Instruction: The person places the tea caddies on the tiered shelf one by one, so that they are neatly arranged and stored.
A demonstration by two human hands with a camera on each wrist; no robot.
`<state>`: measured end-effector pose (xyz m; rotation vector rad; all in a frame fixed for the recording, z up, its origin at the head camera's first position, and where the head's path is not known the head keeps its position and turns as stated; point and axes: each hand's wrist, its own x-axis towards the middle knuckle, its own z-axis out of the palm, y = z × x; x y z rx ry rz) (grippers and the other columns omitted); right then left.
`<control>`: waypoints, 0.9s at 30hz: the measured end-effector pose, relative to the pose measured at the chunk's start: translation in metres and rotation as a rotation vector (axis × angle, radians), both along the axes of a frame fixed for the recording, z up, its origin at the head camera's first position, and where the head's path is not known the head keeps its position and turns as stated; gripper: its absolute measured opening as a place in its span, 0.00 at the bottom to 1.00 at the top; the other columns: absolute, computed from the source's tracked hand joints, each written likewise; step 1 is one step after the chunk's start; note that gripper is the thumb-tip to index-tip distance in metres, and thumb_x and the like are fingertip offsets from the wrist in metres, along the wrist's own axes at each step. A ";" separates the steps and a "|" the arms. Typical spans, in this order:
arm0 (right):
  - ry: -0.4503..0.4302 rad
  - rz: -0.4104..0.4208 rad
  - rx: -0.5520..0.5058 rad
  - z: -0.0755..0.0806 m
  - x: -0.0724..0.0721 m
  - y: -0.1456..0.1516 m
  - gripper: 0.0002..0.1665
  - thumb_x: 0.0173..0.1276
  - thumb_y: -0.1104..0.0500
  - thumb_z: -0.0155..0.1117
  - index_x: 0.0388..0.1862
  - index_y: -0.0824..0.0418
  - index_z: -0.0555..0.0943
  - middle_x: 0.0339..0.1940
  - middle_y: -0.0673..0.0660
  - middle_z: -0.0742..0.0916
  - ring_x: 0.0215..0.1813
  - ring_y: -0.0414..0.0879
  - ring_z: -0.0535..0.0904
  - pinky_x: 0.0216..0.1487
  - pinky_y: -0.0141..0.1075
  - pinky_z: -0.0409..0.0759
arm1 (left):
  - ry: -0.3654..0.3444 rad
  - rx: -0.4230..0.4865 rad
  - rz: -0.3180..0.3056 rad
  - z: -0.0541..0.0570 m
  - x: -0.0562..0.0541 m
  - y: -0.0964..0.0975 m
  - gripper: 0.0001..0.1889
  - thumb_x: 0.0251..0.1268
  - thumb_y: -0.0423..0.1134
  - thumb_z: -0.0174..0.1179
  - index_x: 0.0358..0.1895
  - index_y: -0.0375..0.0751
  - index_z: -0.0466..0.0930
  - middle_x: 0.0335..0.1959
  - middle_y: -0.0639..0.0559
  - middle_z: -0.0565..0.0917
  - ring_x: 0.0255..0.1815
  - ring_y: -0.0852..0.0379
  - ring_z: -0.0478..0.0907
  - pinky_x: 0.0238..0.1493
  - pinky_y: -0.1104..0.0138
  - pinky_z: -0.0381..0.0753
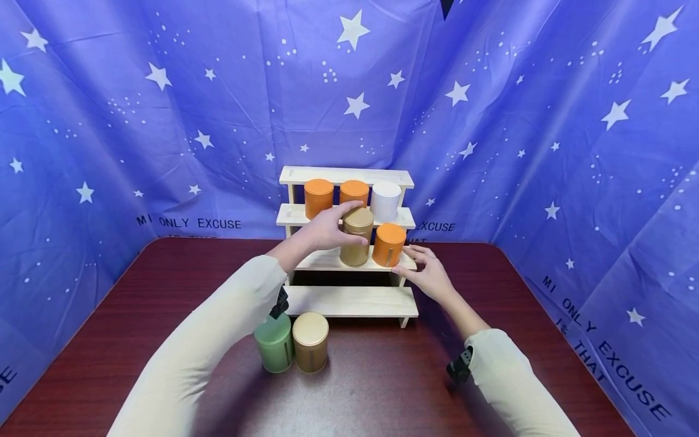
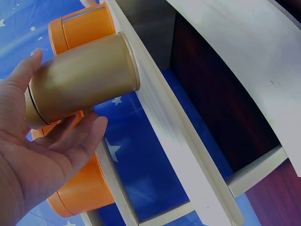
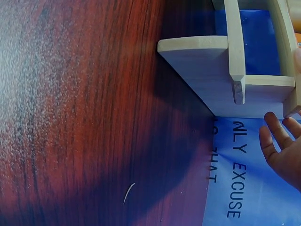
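Note:
A tall gold canister [image 1: 355, 246] stands upright on the wooden stepped rack [image 1: 349, 301], on the second step from the bottom. My left hand [image 1: 332, 227] grips it near the lid, with fingers on either side; the left wrist view shows the gold canister [image 2: 82, 77] base at the plank. To its right, on the same step, is an orange canister [image 1: 389, 246]. My right hand [image 1: 428, 272] is beside that one, fingers loosely extended around its right side. Whether they touch it is unclear. In the right wrist view the right hand [image 3: 287, 153] is partly cut off.
One step higher sit two orange canisters [image 1: 319, 200] and a white canister [image 1: 385, 202]. A green canister [image 1: 275, 343] and another gold canister [image 1: 310, 343] stand on the dark red table [image 1: 393, 388] before the rack. Behind hangs a blue star-patterned curtain [image 1: 218, 109].

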<state>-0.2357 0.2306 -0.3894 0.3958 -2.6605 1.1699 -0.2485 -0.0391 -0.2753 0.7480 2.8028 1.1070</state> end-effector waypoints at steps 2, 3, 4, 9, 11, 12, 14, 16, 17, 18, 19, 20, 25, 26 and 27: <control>0.001 0.000 -0.004 0.000 0.000 0.000 0.42 0.52 0.47 0.74 0.64 0.59 0.72 0.67 0.63 0.71 0.66 0.57 0.67 0.63 0.53 0.68 | 0.006 -0.003 -0.003 -0.001 0.000 -0.001 0.45 0.48 0.53 0.70 0.71 0.55 0.58 0.62 0.47 0.73 0.62 0.50 0.71 0.63 0.58 0.72; 0.003 0.000 -0.003 0.000 0.000 0.000 0.42 0.52 0.47 0.74 0.64 0.59 0.72 0.67 0.63 0.71 0.66 0.57 0.66 0.63 0.53 0.68 | 0.006 -0.001 -0.006 -0.001 0.000 -0.002 0.45 0.49 0.52 0.70 0.71 0.55 0.57 0.62 0.47 0.73 0.62 0.51 0.71 0.63 0.58 0.72; 0.003 -0.001 -0.003 0.000 0.000 0.000 0.42 0.52 0.47 0.74 0.64 0.59 0.72 0.67 0.63 0.71 0.66 0.57 0.67 0.63 0.53 0.68 | 0.005 0.003 -0.012 -0.001 0.000 -0.003 0.45 0.49 0.52 0.70 0.71 0.54 0.57 0.62 0.47 0.73 0.61 0.51 0.71 0.62 0.59 0.72; 0.018 -0.001 -0.021 0.000 0.000 -0.001 0.40 0.52 0.49 0.74 0.63 0.60 0.74 0.66 0.63 0.72 0.66 0.56 0.67 0.62 0.52 0.69 | -0.019 0.028 -0.030 -0.001 0.002 -0.008 0.45 0.50 0.50 0.70 0.72 0.53 0.55 0.56 0.45 0.74 0.54 0.50 0.78 0.59 0.60 0.76; 0.019 0.000 -0.028 0.000 0.001 -0.001 0.39 0.52 0.50 0.74 0.62 0.60 0.74 0.65 0.63 0.72 0.66 0.56 0.66 0.62 0.51 0.69 | -0.028 0.033 -0.031 0.000 0.003 -0.010 0.45 0.51 0.50 0.69 0.72 0.54 0.55 0.55 0.44 0.74 0.52 0.48 0.80 0.57 0.59 0.77; 0.019 0.001 -0.028 0.000 0.001 -0.001 0.39 0.52 0.50 0.74 0.62 0.61 0.74 0.65 0.63 0.72 0.66 0.56 0.66 0.62 0.51 0.69 | -0.028 0.029 -0.025 0.000 0.003 -0.012 0.45 0.51 0.51 0.69 0.72 0.55 0.55 0.55 0.44 0.74 0.51 0.48 0.80 0.55 0.59 0.78; 0.017 0.000 -0.027 0.000 0.001 -0.001 0.39 0.52 0.50 0.74 0.62 0.61 0.74 0.66 0.64 0.72 0.67 0.56 0.66 0.62 0.51 0.69 | -0.028 0.023 -0.018 0.000 0.005 -0.015 0.45 0.51 0.52 0.69 0.72 0.57 0.54 0.56 0.44 0.74 0.50 0.48 0.81 0.53 0.59 0.79; 0.013 -0.001 -0.025 0.000 0.001 -0.001 0.40 0.52 0.50 0.74 0.63 0.61 0.74 0.66 0.63 0.72 0.67 0.56 0.66 0.62 0.51 0.69 | -0.030 0.026 -0.013 0.000 0.006 -0.019 0.45 0.50 0.52 0.69 0.72 0.57 0.54 0.57 0.42 0.74 0.50 0.46 0.80 0.52 0.59 0.80; 0.012 -0.002 -0.025 0.000 0.001 -0.002 0.40 0.52 0.49 0.74 0.63 0.61 0.74 0.66 0.64 0.72 0.67 0.56 0.66 0.62 0.51 0.69 | -0.033 0.030 -0.009 0.000 0.007 -0.021 0.45 0.50 0.52 0.69 0.72 0.58 0.54 0.57 0.42 0.75 0.50 0.46 0.80 0.52 0.59 0.80; 0.012 -0.001 -0.023 0.001 0.001 -0.002 0.40 0.52 0.49 0.74 0.63 0.61 0.74 0.66 0.64 0.72 0.67 0.56 0.66 0.63 0.51 0.69 | -0.034 0.034 -0.004 0.000 0.008 -0.023 0.45 0.50 0.52 0.69 0.72 0.58 0.55 0.57 0.42 0.75 0.50 0.45 0.80 0.51 0.58 0.80; 0.012 -0.002 -0.023 0.001 0.001 -0.002 0.40 0.52 0.49 0.74 0.63 0.61 0.74 0.66 0.64 0.72 0.67 0.56 0.66 0.63 0.51 0.68 | -0.039 0.043 -0.002 0.000 0.009 -0.025 0.45 0.50 0.52 0.69 0.72 0.59 0.54 0.57 0.42 0.75 0.50 0.45 0.80 0.51 0.58 0.80; 0.012 -0.003 -0.021 0.001 0.001 -0.002 0.40 0.52 0.49 0.74 0.63 0.61 0.74 0.66 0.64 0.72 0.67 0.56 0.66 0.63 0.52 0.68 | -0.045 0.054 0.001 0.000 0.010 -0.028 0.45 0.50 0.52 0.69 0.72 0.59 0.55 0.57 0.41 0.75 0.50 0.44 0.80 0.51 0.58 0.80; 0.010 -0.005 -0.019 0.002 0.002 -0.002 0.40 0.52 0.50 0.74 0.63 0.61 0.74 0.65 0.63 0.72 0.67 0.56 0.66 0.63 0.52 0.69 | -0.061 0.099 -0.005 0.001 0.014 -0.040 0.45 0.50 0.51 0.69 0.72 0.57 0.54 0.58 0.39 0.75 0.53 0.42 0.79 0.50 0.56 0.81; 0.008 -0.006 -0.019 0.002 0.002 -0.002 0.39 0.52 0.50 0.74 0.63 0.61 0.74 0.65 0.63 0.72 0.67 0.56 0.66 0.62 0.52 0.69 | -0.061 0.104 -0.008 0.001 0.015 -0.042 0.45 0.51 0.50 0.69 0.72 0.57 0.54 0.58 0.39 0.74 0.53 0.42 0.78 0.49 0.56 0.81; 0.008 -0.006 -0.019 0.002 0.002 -0.002 0.39 0.52 0.50 0.74 0.63 0.61 0.74 0.65 0.63 0.72 0.67 0.56 0.66 0.62 0.51 0.69 | -0.058 0.107 -0.008 0.001 0.016 -0.044 0.45 0.51 0.50 0.69 0.72 0.56 0.54 0.58 0.38 0.74 0.54 0.41 0.78 0.49 0.55 0.82</control>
